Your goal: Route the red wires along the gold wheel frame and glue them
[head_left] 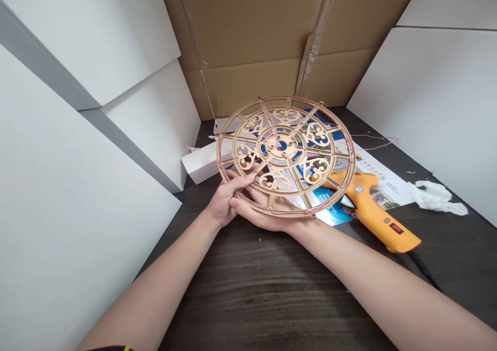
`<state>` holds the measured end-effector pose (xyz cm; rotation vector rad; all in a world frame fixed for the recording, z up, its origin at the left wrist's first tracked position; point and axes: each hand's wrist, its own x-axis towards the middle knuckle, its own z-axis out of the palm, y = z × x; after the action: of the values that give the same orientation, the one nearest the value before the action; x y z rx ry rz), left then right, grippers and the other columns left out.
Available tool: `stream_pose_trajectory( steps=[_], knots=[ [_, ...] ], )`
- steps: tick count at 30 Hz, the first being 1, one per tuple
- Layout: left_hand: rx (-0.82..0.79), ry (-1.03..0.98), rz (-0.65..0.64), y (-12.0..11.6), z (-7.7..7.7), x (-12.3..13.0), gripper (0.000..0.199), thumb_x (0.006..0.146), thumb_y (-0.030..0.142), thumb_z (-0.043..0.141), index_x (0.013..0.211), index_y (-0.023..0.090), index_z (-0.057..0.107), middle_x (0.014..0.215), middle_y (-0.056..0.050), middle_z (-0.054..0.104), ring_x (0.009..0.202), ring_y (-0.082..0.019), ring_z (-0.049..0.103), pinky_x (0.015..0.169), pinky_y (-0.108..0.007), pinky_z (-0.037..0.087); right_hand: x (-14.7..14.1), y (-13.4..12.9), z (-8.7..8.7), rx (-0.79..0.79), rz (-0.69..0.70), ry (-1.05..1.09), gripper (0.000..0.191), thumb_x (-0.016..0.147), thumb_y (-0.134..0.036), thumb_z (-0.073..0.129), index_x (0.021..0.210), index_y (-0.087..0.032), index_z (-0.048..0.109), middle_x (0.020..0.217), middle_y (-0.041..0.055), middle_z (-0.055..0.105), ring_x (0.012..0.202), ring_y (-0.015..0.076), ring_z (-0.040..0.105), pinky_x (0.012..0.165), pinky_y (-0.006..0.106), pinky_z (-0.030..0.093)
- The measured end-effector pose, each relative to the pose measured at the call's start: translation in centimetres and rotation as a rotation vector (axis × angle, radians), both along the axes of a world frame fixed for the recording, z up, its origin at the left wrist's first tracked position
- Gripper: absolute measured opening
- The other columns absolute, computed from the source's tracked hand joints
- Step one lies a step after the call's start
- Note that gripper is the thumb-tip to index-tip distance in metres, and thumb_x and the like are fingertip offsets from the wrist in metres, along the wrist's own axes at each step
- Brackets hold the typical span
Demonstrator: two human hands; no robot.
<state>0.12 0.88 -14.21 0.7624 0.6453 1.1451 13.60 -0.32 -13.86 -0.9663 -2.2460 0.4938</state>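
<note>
Both hands hold up a round gold openwork frame (286, 183), wheel-shaped with spokes and scroll ornaments, tilted toward me above the table. Thin reddish wires run along its rim and one spoke to the hub. My left hand (229, 195) grips the lower left rim, its thumb on the front face and the fingers partly hidden behind. My right hand (264, 214) supports the bottom rim from below, its thumb near the left hand; its other fingers are largely behind the frame. Beyond the right edge, an orange glue gun (375, 211) lies on the table.
Printed sheets (382, 183) lie under and beside the glue gun. A crumpled white tissue (438, 196) is at the right, a small white box (200, 164) at the left. White boxes (155, 118) flank the dark wooden table (248, 299), and cardboard (252, 25) closes the back.
</note>
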Motion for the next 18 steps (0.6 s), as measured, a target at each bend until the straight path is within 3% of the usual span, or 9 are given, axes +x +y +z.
stream_pose_trajectory(
  steps=[18],
  knots=[
    [-0.026, -0.011, -0.003, 0.09, -0.13, 0.00, 0.030, 0.075, 0.021, 0.078, 0.104, 0.014, 0.078, 0.109, -0.010, 0.080, 0.121, -0.036, 0.068, 0.117, -0.051, 0.044, 0.01, 0.03, -0.15, 0.027, -0.025, -0.022, 0.066, 0.096, -0.045, 0.055, 0.157, -0.028, 0.040, 0.161, 0.0022, 0.043, 0.155, 0.0342, 0.027, 0.127, 0.062, 0.028]
  ],
)
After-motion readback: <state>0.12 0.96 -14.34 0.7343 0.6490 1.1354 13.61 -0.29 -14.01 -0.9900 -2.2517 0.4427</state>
